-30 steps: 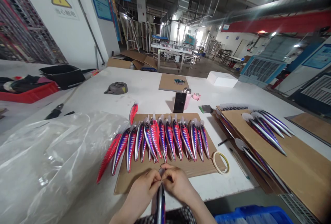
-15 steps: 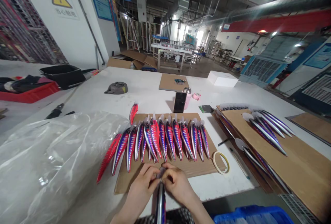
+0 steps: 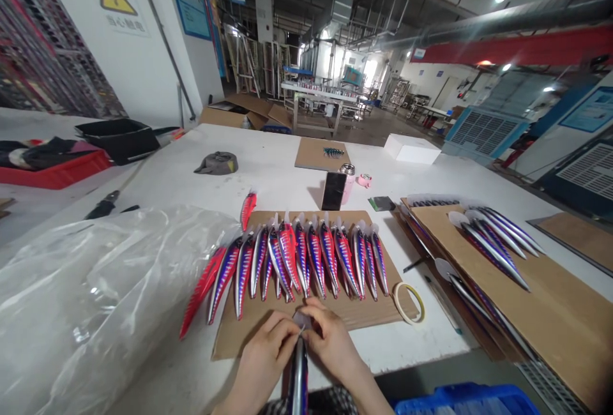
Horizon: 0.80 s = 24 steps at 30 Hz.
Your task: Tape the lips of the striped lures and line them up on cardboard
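Note:
At the front edge of the table, my left hand (image 3: 267, 352) and my right hand (image 3: 334, 345) are closed in pinches at the head of a silver and dark fishing lure (image 3: 299, 380). The lure's body points down toward me, and its clear lip shows between my fingertips. A small pale strip appears at the pinch, too small to name. Just beyond my hands, a row of red, blue and silver lures (image 3: 315, 258) lies on a cardboard sheet (image 3: 368, 316), lips pointing away. One red lure (image 3: 248, 209) rests beyond the row's left end.
A clear plastic bag (image 3: 110, 287) covers the left side. A tape roll (image 3: 408, 303) lies at the cardboard's right corner. Stacked cardboard (image 3: 541, 313) with silver lures stands right. A phone (image 3: 333, 190) leans by a pink bottle (image 3: 348, 182). A blue bin (image 3: 469, 399) sits below.
My fingers have shifted slightly at the lure's head, the right hand opening a little around the lip so more of it shows. The lure stays in place between my hands.

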Tool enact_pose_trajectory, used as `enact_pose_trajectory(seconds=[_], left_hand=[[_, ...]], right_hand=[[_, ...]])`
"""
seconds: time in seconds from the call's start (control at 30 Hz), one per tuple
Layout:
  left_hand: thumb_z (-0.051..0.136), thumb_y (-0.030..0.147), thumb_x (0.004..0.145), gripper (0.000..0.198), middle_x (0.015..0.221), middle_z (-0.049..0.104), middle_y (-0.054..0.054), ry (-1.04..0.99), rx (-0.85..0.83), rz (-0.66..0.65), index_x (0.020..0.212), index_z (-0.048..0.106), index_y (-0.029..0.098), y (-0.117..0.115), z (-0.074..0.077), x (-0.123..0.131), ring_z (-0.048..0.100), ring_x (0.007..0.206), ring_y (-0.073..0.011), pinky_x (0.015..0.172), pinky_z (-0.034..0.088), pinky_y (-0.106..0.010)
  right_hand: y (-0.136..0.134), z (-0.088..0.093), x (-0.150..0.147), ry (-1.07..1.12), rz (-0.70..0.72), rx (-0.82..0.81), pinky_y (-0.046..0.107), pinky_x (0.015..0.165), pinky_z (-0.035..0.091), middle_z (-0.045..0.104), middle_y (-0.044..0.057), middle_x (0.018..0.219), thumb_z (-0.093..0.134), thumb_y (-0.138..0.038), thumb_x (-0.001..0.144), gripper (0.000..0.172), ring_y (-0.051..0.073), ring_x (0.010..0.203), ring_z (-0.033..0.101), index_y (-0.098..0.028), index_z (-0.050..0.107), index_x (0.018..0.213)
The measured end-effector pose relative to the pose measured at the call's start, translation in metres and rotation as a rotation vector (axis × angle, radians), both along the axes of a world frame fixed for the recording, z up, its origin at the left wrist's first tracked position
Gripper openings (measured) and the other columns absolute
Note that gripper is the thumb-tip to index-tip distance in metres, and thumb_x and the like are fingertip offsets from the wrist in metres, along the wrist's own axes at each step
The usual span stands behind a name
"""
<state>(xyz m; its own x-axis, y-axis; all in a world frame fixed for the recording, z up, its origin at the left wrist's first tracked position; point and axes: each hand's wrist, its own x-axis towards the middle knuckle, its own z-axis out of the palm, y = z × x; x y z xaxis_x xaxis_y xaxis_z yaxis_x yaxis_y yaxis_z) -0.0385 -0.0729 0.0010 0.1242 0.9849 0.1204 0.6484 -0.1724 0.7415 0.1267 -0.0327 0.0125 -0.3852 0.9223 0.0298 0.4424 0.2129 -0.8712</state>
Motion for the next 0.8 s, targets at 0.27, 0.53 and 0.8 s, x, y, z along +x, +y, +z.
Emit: enact_pose_trajectory(seconds=[0.27, 0.53, 0.8], left_hand=[[0.043, 0.022, 0.091, 0.018, 0.088, 0.059, 0.001, 0.026, -0.001, 0.006, 0.079, 0.057, 0.023, -0.002, 0.001, 0.0, 0.062, 0.077, -0.0154, 0.07, 0.045, -0.026], [0.041, 0.023, 0.09, 0.019, 0.087, 0.06, 0.001, 0.044, 0.006, 0.018, 0.077, 0.056, 0.023, -0.001, 0.002, 0.001, 0.062, 0.073, -0.0153, 0.066, 0.045, -0.025], [0.04, 0.024, 0.089, 0.021, 0.083, 0.06, 0.001, 0.057, 0.018, 0.031, 0.074, 0.055, 0.023, 0.002, 0.005, 0.002, 0.063, 0.072, -0.0153, 0.065, 0.046, -0.025]], right_hand=[[0.0, 0.001, 0.003, 0.063, 0.059, -0.007, 0.022, 0.082, 0.043, 0.066, 0.002, 0.096, 0.059, -0.003, 0.072, 0.018, 0.016, 0.097, 0.063, -0.019, 0.065, 0.066], [0.003, 0.001, 0.001, 0.066, 0.024, 0.004, 0.022, 0.083, 0.043, 0.066, 0.002, 0.09, 0.05, -0.002, 0.075, 0.023, 0.015, 0.092, 0.063, -0.018, 0.065, 0.07], [0.002, 0.001, -0.008, -0.023, -0.005, 0.073, 0.021, 0.075, 0.045, 0.067, 0.001, 0.088, 0.051, 0.002, 0.068, 0.024, 0.014, 0.08, 0.064, -0.019, 0.061, 0.063]])
